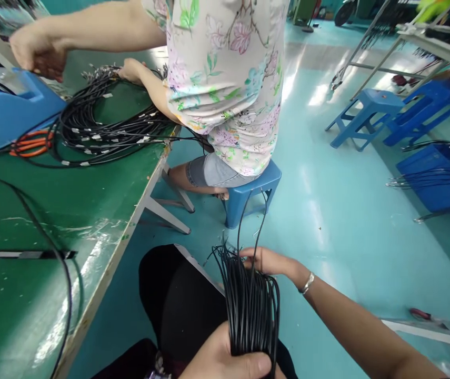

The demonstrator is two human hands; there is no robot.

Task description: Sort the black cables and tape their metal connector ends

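A thick bundle of black cables (250,310) stands over my lap, with loose ends fanning out at its top. Around its lower part my left hand (228,358) is closed, thumb across the front. My right hand (266,260) is at the upper right of the bundle, its fingers curled in among the cables and partly hidden behind them. Two longer cables (262,221) rise above the rest, passing in front of my right hand.
A co-worker in a flowered shirt (225,79) sits ahead on a blue stool (236,205), handling coiled black cables (102,121) on the green table (102,210). A blue bin (7,116) stands on it. More blue stools (370,113) and a blue crate (441,179) are right.
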